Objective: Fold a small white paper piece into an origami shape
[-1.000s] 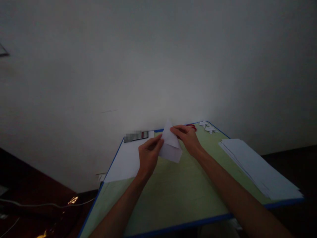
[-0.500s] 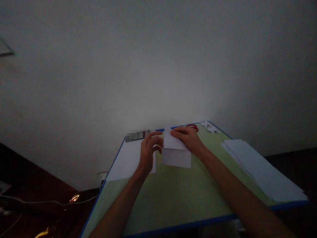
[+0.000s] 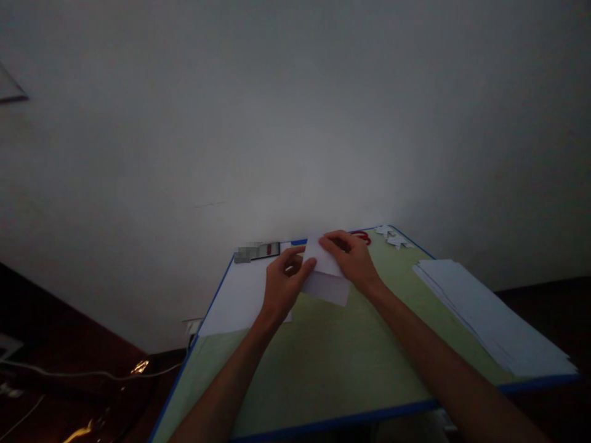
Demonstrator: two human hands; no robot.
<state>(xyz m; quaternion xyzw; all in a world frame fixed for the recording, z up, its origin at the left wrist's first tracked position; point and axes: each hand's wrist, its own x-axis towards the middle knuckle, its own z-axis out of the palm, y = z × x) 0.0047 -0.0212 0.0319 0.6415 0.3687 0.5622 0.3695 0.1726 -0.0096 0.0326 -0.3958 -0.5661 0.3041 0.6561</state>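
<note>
A folded white sheet of paper [image 3: 327, 288] is held up above the green table, a crease running across its middle. My left hand [image 3: 284, 280] is closed on its left edge, thumb on the near face and fingers behind. At the upper right, my right hand [image 3: 353, 258] pinches the same paper between thumb and fingertips. The fingertips behind the sheet are partly hidden. Flat on the table to the left, partly behind my left hand, lies more white paper [image 3: 231, 301].
The green table [image 3: 351, 363] has a blue edge and stands against a wall. A phone-like dark object [image 3: 268, 250] lies at the back left. Red-handled scissors [image 3: 362, 237], white paper cut-outs [image 3: 397, 242] and a paper stack [image 3: 484, 314] are on the right. Cables [image 3: 92, 373] run at the lower left.
My left hand has closed from open fingers onto the paper's left edge. The paper has tilted, its lower right corner shifting left and up. My right hand keeps its pinch.
</note>
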